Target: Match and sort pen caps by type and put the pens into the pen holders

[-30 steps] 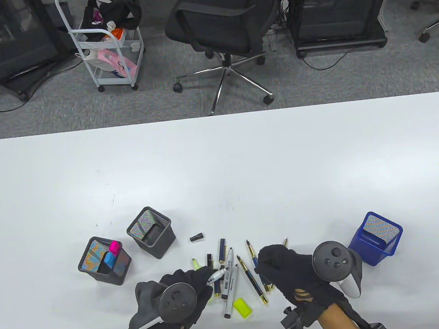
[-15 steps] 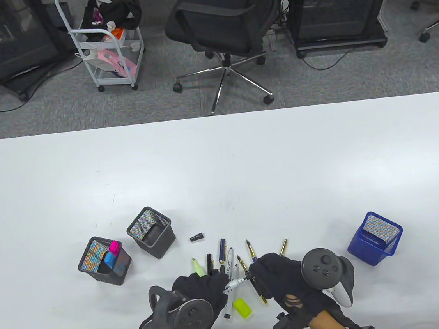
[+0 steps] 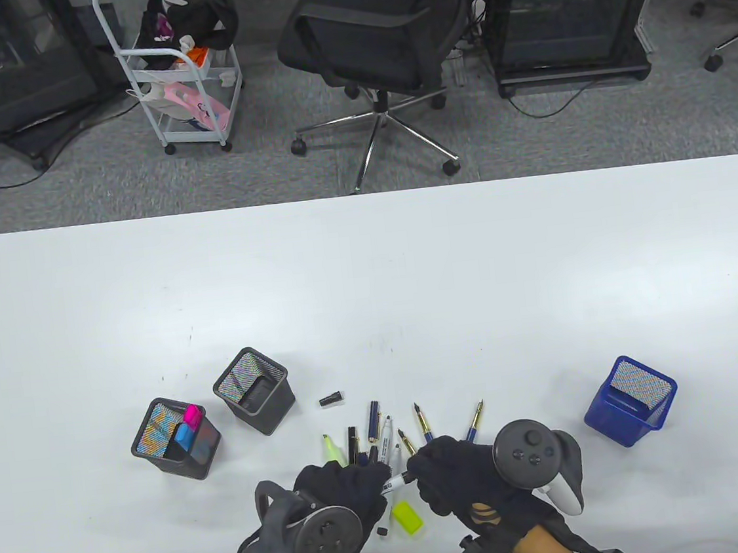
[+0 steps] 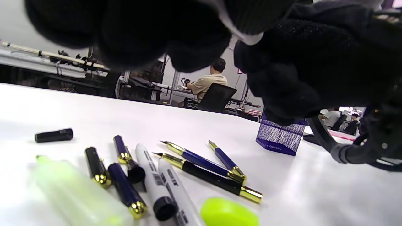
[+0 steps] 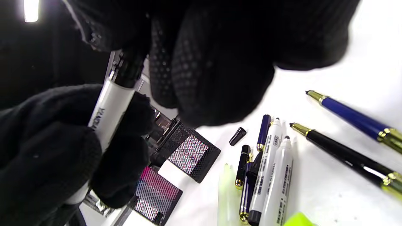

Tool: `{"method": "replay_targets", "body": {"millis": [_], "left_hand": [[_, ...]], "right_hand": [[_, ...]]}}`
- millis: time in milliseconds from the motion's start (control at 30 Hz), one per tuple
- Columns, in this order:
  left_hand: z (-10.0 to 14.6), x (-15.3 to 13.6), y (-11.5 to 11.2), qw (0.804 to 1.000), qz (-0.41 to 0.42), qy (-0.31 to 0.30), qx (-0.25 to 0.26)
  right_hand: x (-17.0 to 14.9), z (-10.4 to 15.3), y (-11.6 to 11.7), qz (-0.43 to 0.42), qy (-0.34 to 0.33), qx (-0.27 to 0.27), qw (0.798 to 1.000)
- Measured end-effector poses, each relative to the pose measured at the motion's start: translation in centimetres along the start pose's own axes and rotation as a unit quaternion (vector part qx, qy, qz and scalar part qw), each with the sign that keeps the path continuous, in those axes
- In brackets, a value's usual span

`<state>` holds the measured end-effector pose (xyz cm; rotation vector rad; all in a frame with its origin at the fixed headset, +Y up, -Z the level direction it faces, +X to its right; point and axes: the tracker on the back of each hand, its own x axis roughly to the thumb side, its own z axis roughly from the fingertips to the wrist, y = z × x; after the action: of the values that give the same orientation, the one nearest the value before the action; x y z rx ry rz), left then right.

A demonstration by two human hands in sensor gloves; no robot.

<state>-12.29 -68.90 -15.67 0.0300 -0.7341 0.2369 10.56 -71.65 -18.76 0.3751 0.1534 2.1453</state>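
My left hand point(image 3: 372, 485) grips a white marker point(image 3: 397, 482) just above the table, its barrel point(image 5: 108, 113) wrapped by the fingers. My right hand point(image 3: 422, 472) pinches a black cap point(image 5: 129, 67) that sits at the marker's tip. Both hands meet over the pile of loose pens point(image 3: 379, 437). In the pile lie two white markers point(image 5: 270, 169), blue and black fountain pens point(image 4: 204, 163) and loose caps. One black cap point(image 3: 331, 399) lies apart. A yellow-green highlighter point(image 3: 330, 448) and its cap point(image 3: 407, 517) lie uncapped.
Two black mesh holders stand at the left: one point(image 3: 254, 391) looks dark inside, the other point(image 3: 175, 438) has a pink and a blue highlighter. A blue mesh holder point(image 3: 630, 400) stands at the right. An office chair point(image 3: 376, 32) is beyond the table.
My left hand lifted the white marker off the pile and drew it toward me. The right hand moved left to meet the marker's tip, uncovering a blue fountain pen.
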Motion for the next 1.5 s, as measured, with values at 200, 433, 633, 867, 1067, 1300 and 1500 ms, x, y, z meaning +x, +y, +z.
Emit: {"method": "replay_targets", "body": {"millis": [200,433,633,867,1067,1300,1500], "left_hand": [[-0.8,-0.7,-0.3,0.989,0.143,-0.015,-0.039],[-0.8,-0.5,0.0,0.998,0.063,-0.006,0.015],[-0.6,-1.5,-1.0,0.999,0.047,0.02,-0.016],[-0.6,-2.6,-1.1,0.998,0.034,0.057,-0.014],[0.1,-3.6,-0.5,0.995,0.056,0.082,0.007],[0.9,-3.9,0.4,0.994,0.063,0.089,0.024],[1.0,-3.9,0.6,0.994,0.061,0.086,0.028]], "right_hand": [[1.2,0.3,0.1,0.025,-0.011,-0.004,1.0],[1.2,0.3,-0.2,-0.003,-0.028,-0.013,1.0],[1.2,0.4,-0.9,-0.004,-0.046,-0.009,0.999],[2.6,1.5,-4.3,0.064,-0.068,-0.086,0.992],[5.4,2.4,-9.8,0.191,-0.07,-0.175,0.963],[6.1,4.8,-19.1,0.338,0.004,-0.272,0.901],[4.0,6.9,-23.8,0.374,0.104,-0.29,0.875]]}}
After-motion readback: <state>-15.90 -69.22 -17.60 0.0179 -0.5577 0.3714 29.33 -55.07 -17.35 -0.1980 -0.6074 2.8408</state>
